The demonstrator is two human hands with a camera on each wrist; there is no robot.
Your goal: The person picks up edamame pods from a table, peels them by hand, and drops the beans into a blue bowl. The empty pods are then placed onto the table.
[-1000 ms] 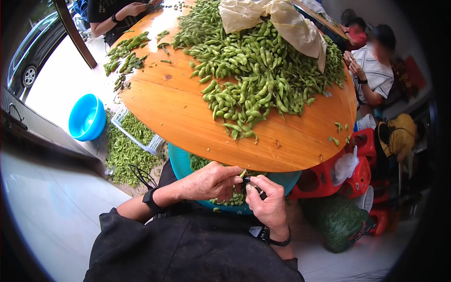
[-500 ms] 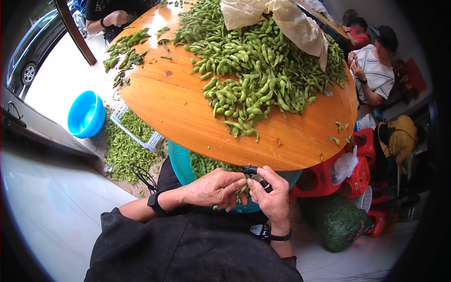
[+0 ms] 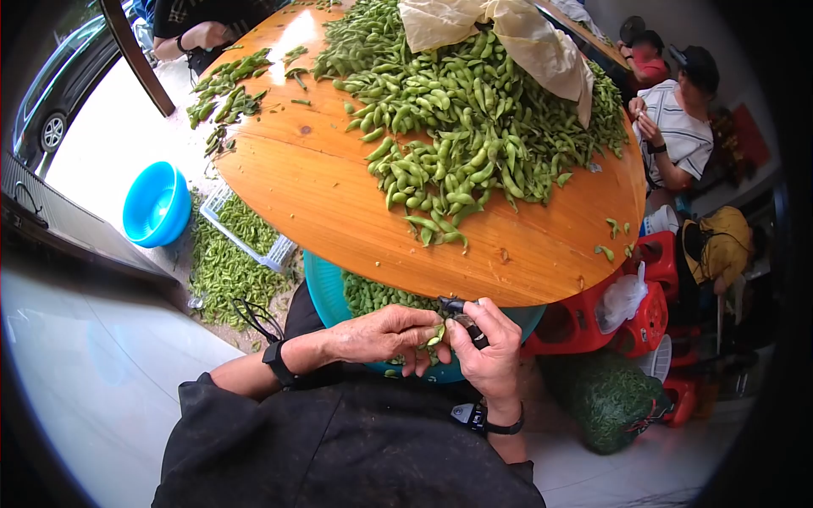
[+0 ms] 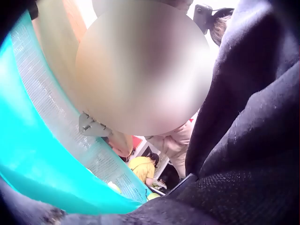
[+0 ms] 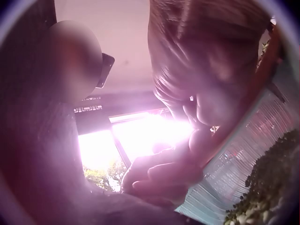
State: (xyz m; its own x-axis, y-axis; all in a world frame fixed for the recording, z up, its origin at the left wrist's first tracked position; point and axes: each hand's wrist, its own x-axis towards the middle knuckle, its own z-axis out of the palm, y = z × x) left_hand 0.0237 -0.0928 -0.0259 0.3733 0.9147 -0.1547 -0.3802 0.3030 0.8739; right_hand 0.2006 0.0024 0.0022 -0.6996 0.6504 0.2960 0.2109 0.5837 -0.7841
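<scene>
Over a teal basin [image 3: 323, 292], my left hand [image 3: 381, 334] pinches a green edamame pod [image 3: 437, 334] between thumb and fingers. My right hand [image 3: 489, 351] grips a small black tool [image 3: 478, 338], its black end [image 3: 451, 303] jutting past the index finger; its exact kind cannot be told. Both hands' fingertips meet at the pod. Green pods [image 3: 373, 292] fill part of the basin beneath. In the right wrist view the right hand [image 5: 211, 56] and left hand [image 5: 161, 176] come together. A blurred patch covers the middle of the left wrist view.
A wooden table [image 3: 305, 186] with a large edamame pile [image 3: 457, 118] and a cream cloth [image 3: 542, 51] stands in front. To the left are a blue basin [image 3: 157, 205], a white crate [image 3: 254, 241] and pods on the floor. Red stools [image 3: 648, 317] and a green net sack [image 3: 601, 402] stand right.
The right hand's tool has swung from pointing at the left fingers to sticking out forward above them. The pod has dropped lower between the hands, its green side now showing.
</scene>
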